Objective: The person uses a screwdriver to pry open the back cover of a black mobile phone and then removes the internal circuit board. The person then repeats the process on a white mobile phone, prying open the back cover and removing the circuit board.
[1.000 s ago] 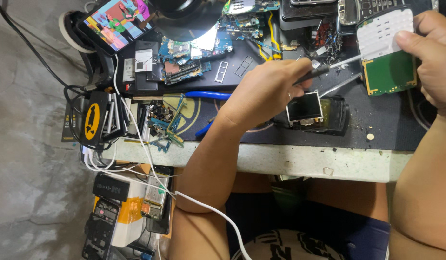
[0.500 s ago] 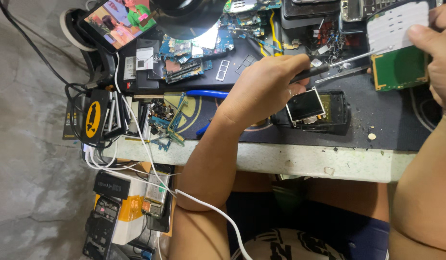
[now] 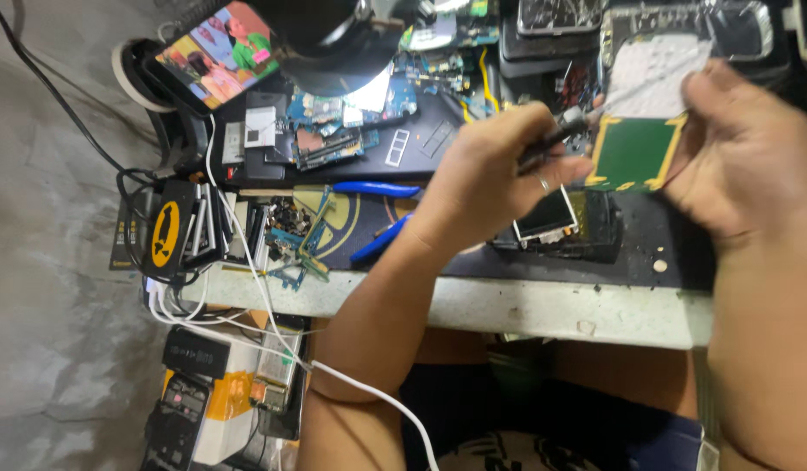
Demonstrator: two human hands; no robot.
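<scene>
Nearest you, the opened phone [image 3: 556,222] lies screen-up on the dark mat [image 3: 473,253], parked beneath your hands. Above it your left hand [image 3: 486,179] grips a dark tool [image 3: 551,139], tip at the green circuit board [image 3: 634,153], which your right hand [image 3: 743,148] pinches steady. Beyond, blue-handled pliers [image 3: 377,187] and spare boards [image 3: 333,139].
</scene>
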